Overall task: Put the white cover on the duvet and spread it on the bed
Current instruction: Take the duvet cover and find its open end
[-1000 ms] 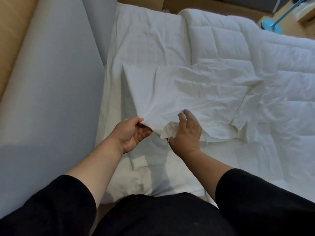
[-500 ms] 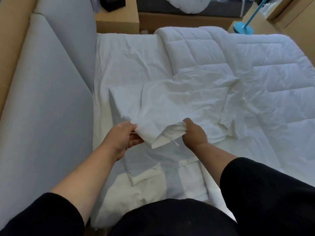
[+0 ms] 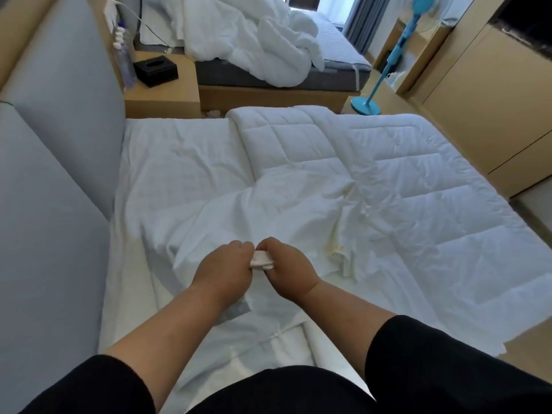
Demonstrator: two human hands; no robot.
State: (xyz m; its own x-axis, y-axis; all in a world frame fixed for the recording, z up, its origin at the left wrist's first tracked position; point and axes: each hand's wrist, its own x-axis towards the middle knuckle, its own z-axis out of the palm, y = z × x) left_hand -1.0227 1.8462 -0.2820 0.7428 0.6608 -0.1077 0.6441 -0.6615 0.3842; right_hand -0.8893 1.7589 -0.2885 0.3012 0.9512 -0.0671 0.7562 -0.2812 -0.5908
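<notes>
The white cover point(image 3: 263, 210) lies crumpled across the middle of the bed point(image 3: 179, 150), partly over the quilted white duvet point(image 3: 403, 174) that fills the bed's right side. My left hand point(image 3: 222, 270) and my right hand point(image 3: 288, 265) meet side by side over the near part of the cover. Both grip one bunched corner of the cover point(image 3: 260, 260) between them, fingers curled round it. The rest of that corner is hidden under my hands.
A grey padded headboard point(image 3: 59, 144) runs along the left. A wooden nightstand point(image 3: 162, 94) with a black tissue box point(image 3: 156, 70) and a bottle point(image 3: 124, 58) stands beyond the bed. A second bed with rumpled bedding point(image 3: 254, 40), a blue fan point(image 3: 388, 58) and wooden cabinets point(image 3: 493, 100) lie behind and right.
My hands have come together, bunching the cover's corner between them. The cover has dropped flatter on the bed. The view has tilted up, showing the room beyond.
</notes>
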